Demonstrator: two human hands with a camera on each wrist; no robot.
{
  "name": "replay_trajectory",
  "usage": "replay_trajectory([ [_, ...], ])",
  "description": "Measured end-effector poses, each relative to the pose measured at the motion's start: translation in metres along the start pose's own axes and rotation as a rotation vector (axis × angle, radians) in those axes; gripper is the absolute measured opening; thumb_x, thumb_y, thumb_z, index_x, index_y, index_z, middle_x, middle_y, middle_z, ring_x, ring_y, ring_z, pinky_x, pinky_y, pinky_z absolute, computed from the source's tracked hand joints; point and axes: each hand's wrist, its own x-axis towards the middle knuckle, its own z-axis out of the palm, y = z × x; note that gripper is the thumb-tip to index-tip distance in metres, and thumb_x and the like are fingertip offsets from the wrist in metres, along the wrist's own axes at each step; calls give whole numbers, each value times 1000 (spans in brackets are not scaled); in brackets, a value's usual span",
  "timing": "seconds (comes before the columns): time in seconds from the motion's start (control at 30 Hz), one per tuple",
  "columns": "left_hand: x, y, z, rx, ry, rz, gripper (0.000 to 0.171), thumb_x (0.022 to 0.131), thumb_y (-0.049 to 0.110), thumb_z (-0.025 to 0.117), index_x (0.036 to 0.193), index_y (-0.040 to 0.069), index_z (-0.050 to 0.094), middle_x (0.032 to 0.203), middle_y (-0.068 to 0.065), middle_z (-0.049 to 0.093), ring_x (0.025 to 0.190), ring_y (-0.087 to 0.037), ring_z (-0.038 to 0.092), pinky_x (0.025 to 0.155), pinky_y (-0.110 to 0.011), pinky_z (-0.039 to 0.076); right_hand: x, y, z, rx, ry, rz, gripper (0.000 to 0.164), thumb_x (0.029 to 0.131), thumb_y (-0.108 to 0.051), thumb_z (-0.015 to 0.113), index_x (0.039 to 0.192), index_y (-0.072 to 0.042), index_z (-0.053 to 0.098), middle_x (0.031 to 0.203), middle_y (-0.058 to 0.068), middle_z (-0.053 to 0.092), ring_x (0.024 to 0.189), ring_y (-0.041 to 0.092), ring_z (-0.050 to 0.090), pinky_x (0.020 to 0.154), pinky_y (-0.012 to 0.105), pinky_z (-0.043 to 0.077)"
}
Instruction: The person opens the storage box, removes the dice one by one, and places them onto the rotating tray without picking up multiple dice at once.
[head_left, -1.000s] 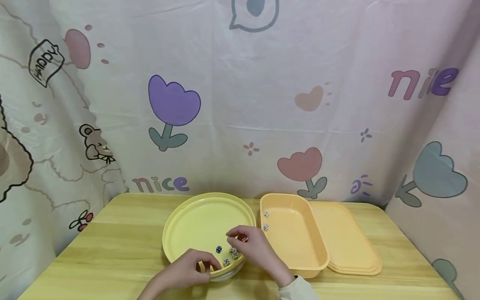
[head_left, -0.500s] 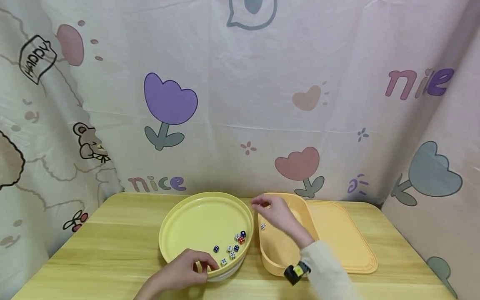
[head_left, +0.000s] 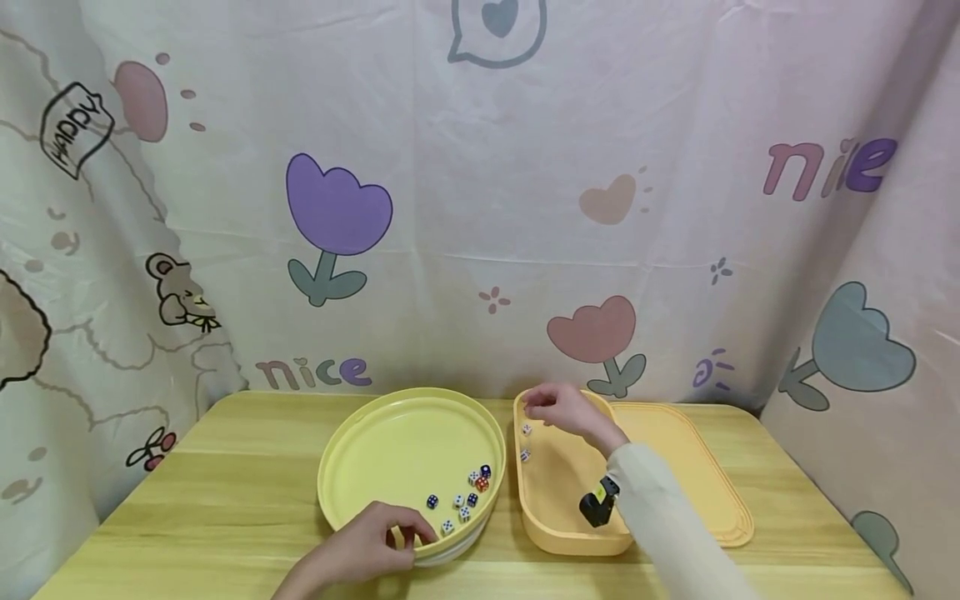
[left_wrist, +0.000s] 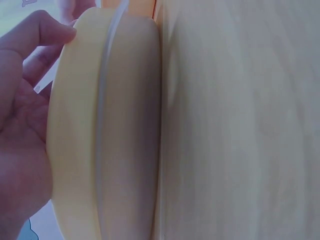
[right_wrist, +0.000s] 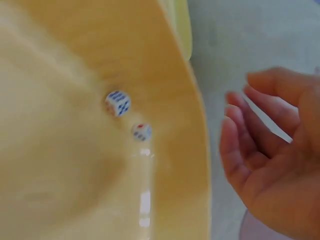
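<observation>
A round yellow tray (head_left: 405, 450) holds several small dice (head_left: 464, 513), white, dark blue and one red, at its near right side. My left hand (head_left: 375, 542) grips its near rim, thumb outside and fingertips inside; the left wrist view shows the thumb (left_wrist: 55, 27) pressed against the yellow wall. An orange rectangular container (head_left: 570, 546) stands to the right, with two white dice (head_left: 527, 429) along its left side. Over its far left end is my right hand (head_left: 570, 410), fingers loosely bent. In the right wrist view, nothing shows between its fingertips (right_wrist: 260, 77).
A flat orange lid (head_left: 697, 475) lies on the wooden table (head_left: 210, 492), right of the container and partly behind it. A printed curtain (head_left: 450, 167) hangs behind and at both sides. A small black device (head_left: 597, 504) is worn on the right wrist.
My right hand has moved from the dice in the yellow tray to above the orange container's far left end. The left hand keeps its grip on the tray's rim.
</observation>
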Motion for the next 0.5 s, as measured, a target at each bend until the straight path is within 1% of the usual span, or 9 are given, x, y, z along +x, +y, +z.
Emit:
replay_trajectory([
  [0.1, 0, 1, 0, -2, -4, 0, 28, 77, -7, 63, 96, 11, 72, 83, 11, 64, 72, 3, 52, 57, -20, 47, 1, 10, 3, 16, -58, 28, 21, 87, -4, 66, 105, 5, 67, 91, 6, 68, 82, 15, 61, 74, 36, 53],
  [0.2, 0, 2, 0, 3, -5, -6, 28, 76, -5, 63, 96, 12, 72, 82, 12, 63, 71, 3, 51, 57, -20, 47, 1, 19, 7, 42, -65, 28, 19, 83, 0, 67, 101, 7, 67, 89, 9, 68, 80, 14, 61, 72, 31, 51],
  [0.33, 0, 2, -1, 9, -7, -18, 28, 76, -5, 63, 96, 13, 72, 81, 13, 61, 71, 3, 51, 57, -20, 47, -2, 31, 13, 60, -87, 22, 24, 78, 7, 67, 102, 11, 67, 93, 17, 68, 85, 18, 62, 69, 26, 50],
  [0.4, 0, 2, 0, 10, -8, -23, 28, 76, -5, 63, 96, 13, 72, 82, 13, 62, 71, 3, 51, 57, -20, 47, -3, 37, 15, 71, -111, 40, 27, 76, 9, 66, 103, 12, 66, 96, 19, 68, 86, 18, 62, 69, 26, 49],
  [0.5, 0, 1, 0, 11, -5, -25, 29, 77, -6, 62, 96, 13, 72, 84, 12, 63, 72, 3, 51, 57, -20, 47, -4, 45, 17, 103, -124, 102, 29, 76, 10, 66, 105, 12, 66, 97, 17, 68, 80, 14, 59, 67, 27, 49],
])
